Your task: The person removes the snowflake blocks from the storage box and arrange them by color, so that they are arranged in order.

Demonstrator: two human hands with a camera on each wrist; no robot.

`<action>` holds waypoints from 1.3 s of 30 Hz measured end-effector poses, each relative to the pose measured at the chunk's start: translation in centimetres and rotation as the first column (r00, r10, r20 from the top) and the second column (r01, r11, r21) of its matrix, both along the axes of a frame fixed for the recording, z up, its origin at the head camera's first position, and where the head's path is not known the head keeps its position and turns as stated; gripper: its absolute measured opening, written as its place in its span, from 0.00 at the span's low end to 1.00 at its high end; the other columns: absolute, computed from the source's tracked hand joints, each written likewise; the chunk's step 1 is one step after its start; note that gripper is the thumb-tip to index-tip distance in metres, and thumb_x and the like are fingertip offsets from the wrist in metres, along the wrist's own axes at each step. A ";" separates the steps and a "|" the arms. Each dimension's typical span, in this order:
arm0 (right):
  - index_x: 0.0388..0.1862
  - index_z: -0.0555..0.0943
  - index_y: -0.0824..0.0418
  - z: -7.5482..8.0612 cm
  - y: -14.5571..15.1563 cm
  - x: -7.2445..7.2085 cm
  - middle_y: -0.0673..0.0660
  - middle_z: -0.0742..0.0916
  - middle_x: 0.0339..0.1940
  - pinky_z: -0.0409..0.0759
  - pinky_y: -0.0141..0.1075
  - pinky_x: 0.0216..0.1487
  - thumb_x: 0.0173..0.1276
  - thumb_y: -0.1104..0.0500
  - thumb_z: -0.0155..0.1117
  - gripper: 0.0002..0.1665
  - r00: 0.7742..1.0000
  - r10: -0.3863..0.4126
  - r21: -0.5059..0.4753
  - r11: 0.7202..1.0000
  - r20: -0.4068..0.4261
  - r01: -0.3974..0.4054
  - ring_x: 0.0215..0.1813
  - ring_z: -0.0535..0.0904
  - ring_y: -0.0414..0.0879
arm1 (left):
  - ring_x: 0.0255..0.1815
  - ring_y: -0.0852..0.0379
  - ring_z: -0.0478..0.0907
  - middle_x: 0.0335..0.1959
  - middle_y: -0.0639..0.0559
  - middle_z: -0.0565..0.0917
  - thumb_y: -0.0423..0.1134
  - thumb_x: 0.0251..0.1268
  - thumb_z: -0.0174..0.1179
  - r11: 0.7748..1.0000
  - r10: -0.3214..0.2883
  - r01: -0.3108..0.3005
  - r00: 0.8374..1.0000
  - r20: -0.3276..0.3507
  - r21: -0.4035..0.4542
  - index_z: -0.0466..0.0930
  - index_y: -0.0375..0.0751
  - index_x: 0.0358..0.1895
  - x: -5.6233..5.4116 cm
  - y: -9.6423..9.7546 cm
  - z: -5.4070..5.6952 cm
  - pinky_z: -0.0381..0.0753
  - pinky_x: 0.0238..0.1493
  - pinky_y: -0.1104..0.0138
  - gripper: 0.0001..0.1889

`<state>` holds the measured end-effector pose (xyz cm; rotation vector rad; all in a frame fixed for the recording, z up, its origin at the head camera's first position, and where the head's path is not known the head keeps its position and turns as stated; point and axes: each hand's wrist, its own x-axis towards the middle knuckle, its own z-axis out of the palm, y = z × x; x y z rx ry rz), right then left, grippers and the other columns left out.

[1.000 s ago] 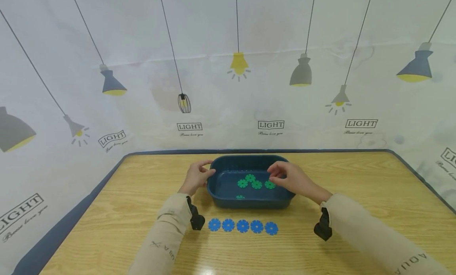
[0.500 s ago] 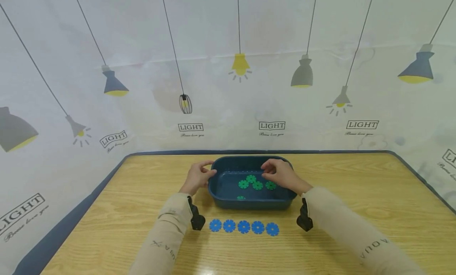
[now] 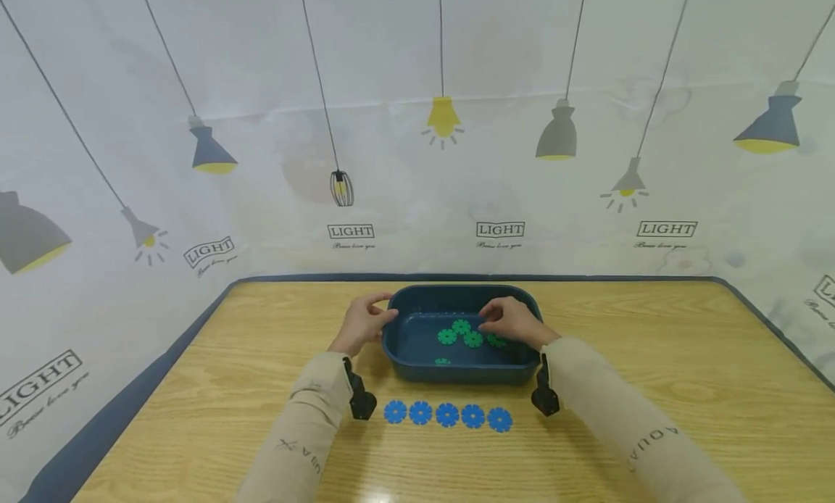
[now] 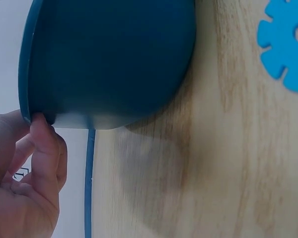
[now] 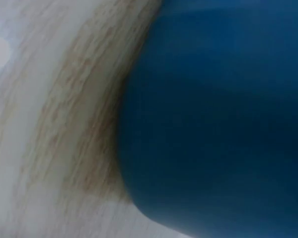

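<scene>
My left hand (image 3: 362, 322) pinches the left rim of a dark blue plastic basin (image 3: 457, 372); in the left wrist view its thumb and fingers (image 4: 45, 153) grip the basin's edge. My right hand (image 3: 512, 319) reaches over the basin's right side, fingers bent downward, with nothing visible between them. Inside lie several green notched interlocking discs (image 3: 446, 337). One green disc (image 3: 497, 341) is partly covered by the right hand, and another (image 3: 442, 361) is half hidden behind the near wall. The right wrist view shows only the basin's outer wall (image 5: 213, 124), blurred.
Several blue interlocking discs (image 3: 446, 415) lie in a row on the wooden table (image 3: 261, 387) in front of the basin. Behind the table hangs a white backdrop (image 3: 404, 249) printed with lamps.
My right hand has moved left and inward over the basin, then slightly lower, now covering part of the rightmost green disc. The left hand keeps its hold on the rim.
</scene>
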<state>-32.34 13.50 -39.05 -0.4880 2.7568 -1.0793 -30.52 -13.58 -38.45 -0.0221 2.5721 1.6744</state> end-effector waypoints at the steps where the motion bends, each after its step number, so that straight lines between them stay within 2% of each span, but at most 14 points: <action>1: 0.42 0.78 0.70 -0.1 0.0 -0.1 0.56 0.81 0.31 0.76 0.36 0.32 0.56 0.62 0.64 0.16 1.000 0.005 0.000 1.000 0.003 -0.005 0.32 0.76 0.47 | 0.16 0.59 0.68 0.32 0.40 0.77 0.35 0.59 0.57 1.000 0.000 0.000 1.000 0.000 0.003 0.69 0.41 0.58 0.0 0.0 0.0 0.79 0.24 0.57 0.22; 14: 0.42 0.78 0.70 0.1 0.0 -0.3 0.58 0.81 0.33 0.76 0.40 0.36 0.55 0.63 0.64 0.16 1.000 0.022 0.025 0.999 0.011 -0.022 0.36 0.76 0.50 | 0.17 0.58 0.70 0.35 0.37 0.77 0.35 0.59 0.57 1.000 -0.001 0.001 1.000 -0.003 0.002 0.69 0.41 0.58 0.0 0.0 0.0 0.79 0.24 0.58 0.22; 19: 0.41 0.78 0.70 -0.3 -0.1 -0.2 0.60 0.82 0.36 0.76 0.42 0.40 0.54 0.65 0.65 0.15 0.999 0.031 0.053 0.998 0.033 -0.033 0.40 0.77 0.52 | 0.18 0.57 0.70 0.33 0.40 0.76 0.34 0.59 0.57 1.000 0.004 -0.004 1.000 0.002 -0.002 0.70 0.41 0.58 0.0 0.0 0.1 0.78 0.22 0.61 0.22; 25: 0.41 0.77 0.71 -0.7 -0.2 -0.1 0.64 0.81 0.41 0.76 0.42 0.42 0.51 0.68 0.66 0.16 0.997 0.038 0.036 0.999 0.067 -0.040 0.46 0.76 0.56 | 0.23 0.53 0.75 0.32 0.42 0.75 0.34 0.59 0.57 1.000 0.013 -0.013 1.000 0.008 0.009 0.70 0.42 0.58 0.1 0.0 0.1 0.79 0.23 0.61 0.21; 32: 0.44 0.76 0.71 -0.4 -0.1 0.1 0.65 0.80 0.43 0.75 0.43 0.45 0.50 0.69 0.66 0.19 0.994 0.046 0.041 0.998 0.101 -0.050 0.48 0.74 0.57 | 0.19 0.56 0.73 0.33 0.40 0.76 0.35 0.59 0.57 1.000 0.007 -0.007 1.000 0.003 -0.007 0.70 0.42 0.58 -0.1 0.0 -0.1 0.79 0.25 0.57 0.21; 39: 0.44 0.77 0.71 -0.3 -0.1 0.2 0.64 0.80 0.43 0.75 0.43 0.45 0.49 0.71 0.66 0.20 0.990 0.050 -0.013 0.999 0.130 -0.049 0.48 0.74 0.56 | 0.20 0.56 0.74 0.34 0.37 0.77 0.34 0.59 0.57 1.000 0.003 -0.003 1.000 -0.006 0.005 0.70 0.41 0.58 -0.1 0.0 -0.1 0.79 0.23 0.59 0.22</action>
